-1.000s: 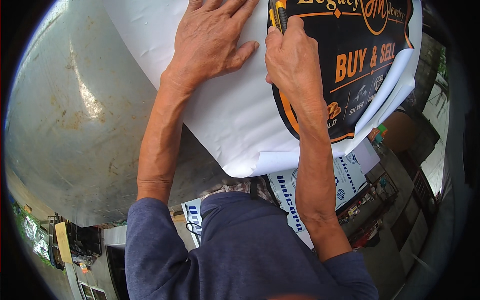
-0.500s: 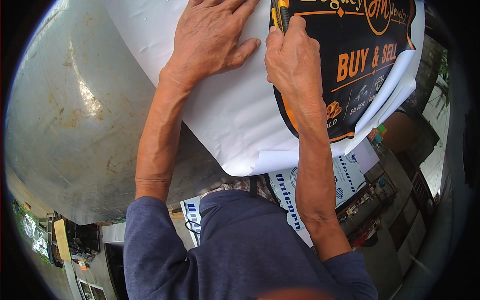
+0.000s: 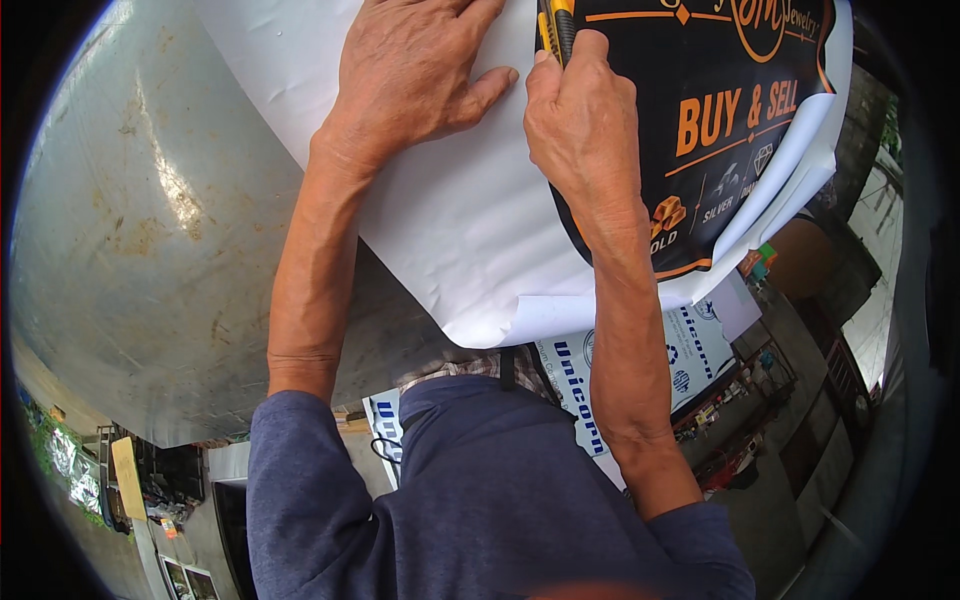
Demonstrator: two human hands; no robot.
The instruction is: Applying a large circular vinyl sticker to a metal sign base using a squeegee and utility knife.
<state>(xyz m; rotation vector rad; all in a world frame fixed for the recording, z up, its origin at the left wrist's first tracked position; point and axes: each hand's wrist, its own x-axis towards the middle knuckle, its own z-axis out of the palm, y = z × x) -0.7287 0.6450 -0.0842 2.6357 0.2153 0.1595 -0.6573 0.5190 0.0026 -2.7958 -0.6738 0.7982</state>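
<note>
My right hand (image 3: 585, 135) grips a yellow and black utility knife (image 3: 556, 28) at the left edge of a black printed graphic (image 3: 655, 85) with orange lettering and trim. Whether its blade touches the sheet is hidden beyond the top of the picture. The graphic belongs to a large white sheet (image 3: 470, 220), whose lower corner and right side curl up. Flat on the white part, left of the knife, lies my left hand (image 3: 415, 80) with the thumb spread out; its fingertips run out of view at the top.
Under the sheet, a grey metal-like surface (image 3: 150, 260) with rusty marks spreads to the left. A white board with blue print (image 3: 570, 375) lies below the sheet, near my waist. Shelves with small items (image 3: 730, 400) stand at the lower right, and a yellowish plank (image 3: 128, 478) at the lower left.
My right hand and the knife have shifted slightly left and toward me along the graphic's edge. The left hand stays pressed on the sheet, a little further left in view.
</note>
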